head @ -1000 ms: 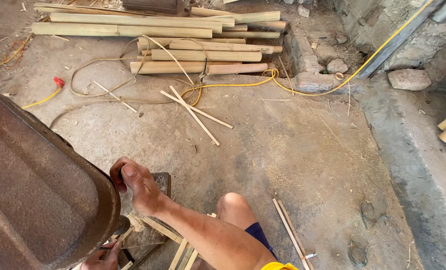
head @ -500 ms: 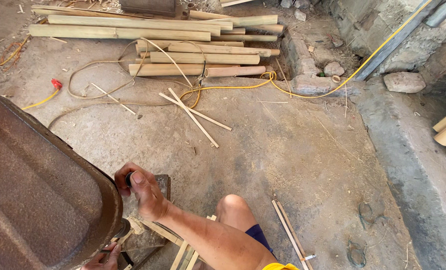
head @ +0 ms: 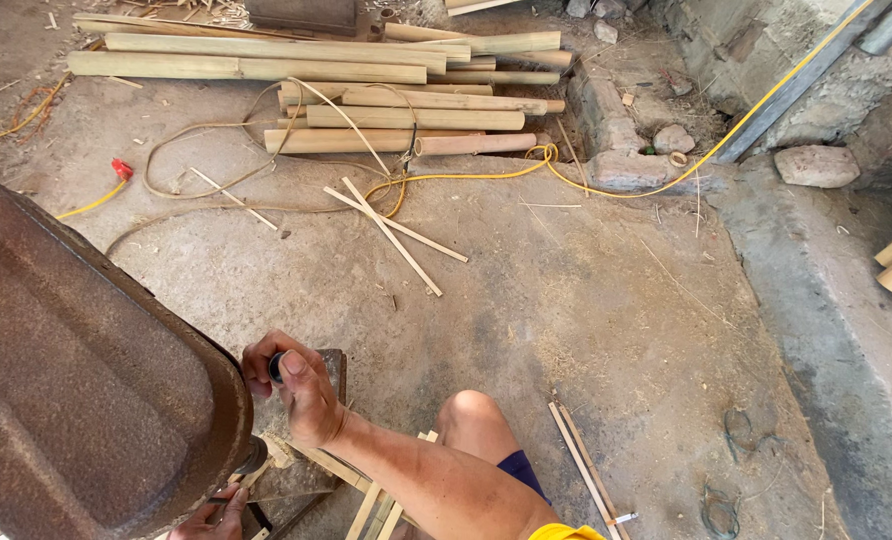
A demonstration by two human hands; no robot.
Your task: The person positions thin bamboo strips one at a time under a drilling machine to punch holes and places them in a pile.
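Two hands at work: right hand (head: 301, 385) grips a small dark round knob (head: 277, 367); left hand (head: 211, 518) pinches a thin bamboo strip (head: 251, 496). Steady, level feeding seems advisable.

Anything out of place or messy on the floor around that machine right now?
Yes: a yellow cable and tangled cords snake loose across the floor among the bamboo poles, and two thin slats lie crossed in the open. Nothing looks broken.

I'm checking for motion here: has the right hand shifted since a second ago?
No, barely. The right hand is still wrapped around a small dark knob beside the rusty machine housing, in the same spot against the housing's edge.
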